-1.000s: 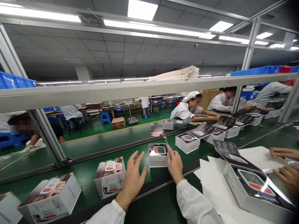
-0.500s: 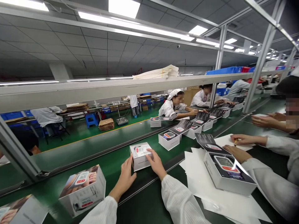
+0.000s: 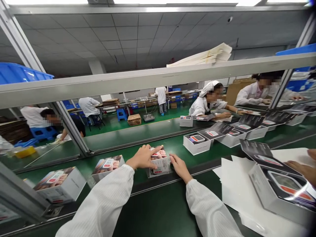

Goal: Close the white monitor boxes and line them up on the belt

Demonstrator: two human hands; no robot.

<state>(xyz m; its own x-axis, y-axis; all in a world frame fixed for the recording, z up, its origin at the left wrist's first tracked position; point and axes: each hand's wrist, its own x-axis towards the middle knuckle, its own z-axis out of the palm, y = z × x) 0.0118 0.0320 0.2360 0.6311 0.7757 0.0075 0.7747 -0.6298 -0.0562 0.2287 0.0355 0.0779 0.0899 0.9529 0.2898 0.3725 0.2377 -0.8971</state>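
Note:
A white carton (image 3: 159,164) printed with a wrist blood-pressure monitor on a wrist stands on the green belt (image 3: 133,187) in front of me. My left hand (image 3: 144,156) grips it from the left, thumb on the front face and fingers across the top. At its right edge is my right hand (image 3: 179,167), fingers loosely extended and the tips at the carton's side. Whether they press on it I cannot tell. To the left on the belt are more closed cartons, one near (image 3: 108,168) and one further off (image 3: 61,184).
Open boxes (image 3: 197,144) with monitors in them line the belt on the right. Nearer lie white sheets (image 3: 232,184) under another open box (image 3: 278,187). A co-worker's hand (image 3: 301,168) is at the right edge. A metal post (image 3: 71,128) and a shelf beam (image 3: 111,82) stand beyond the belt.
The view has swung left. The carton has been turned so its wrist picture shows on top. My left hand has moved over its top; my right hand has slid from the top to its right side.

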